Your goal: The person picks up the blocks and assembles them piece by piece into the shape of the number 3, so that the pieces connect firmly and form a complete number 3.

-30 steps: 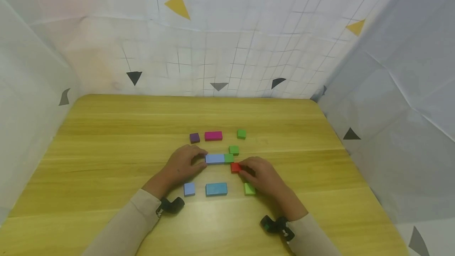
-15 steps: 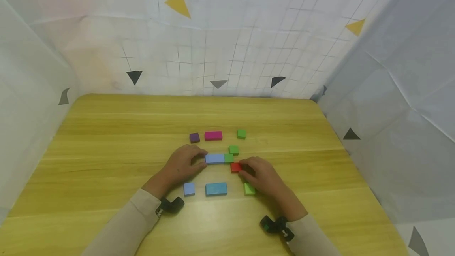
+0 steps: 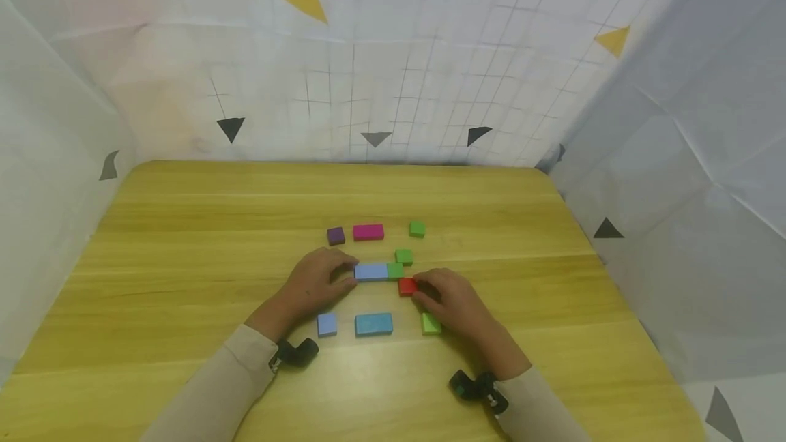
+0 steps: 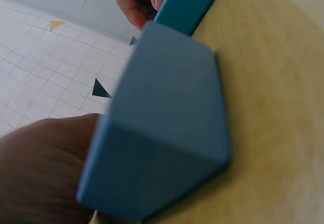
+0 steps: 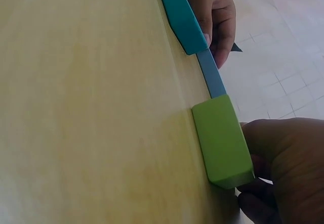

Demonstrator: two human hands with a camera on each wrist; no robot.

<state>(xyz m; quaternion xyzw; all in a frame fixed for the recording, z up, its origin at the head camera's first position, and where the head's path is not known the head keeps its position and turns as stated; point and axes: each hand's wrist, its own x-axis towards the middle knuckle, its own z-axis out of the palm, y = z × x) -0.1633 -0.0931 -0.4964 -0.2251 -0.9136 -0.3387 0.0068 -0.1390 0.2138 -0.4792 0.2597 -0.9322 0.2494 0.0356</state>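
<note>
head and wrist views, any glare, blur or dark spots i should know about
Head view: a pale sheen on the table between the forearms, blocks small but edges readable; left wrist view: the near blue block looks soft-edged, the left hand dark and blurry; right wrist view: the light green block is crisper, the right hand shaded.

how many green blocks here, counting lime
4: a far green block, a nearer green block, a third green block against the long periwinkle block, the lime block partly covered by the right hand. Others may be hidden.
</note>
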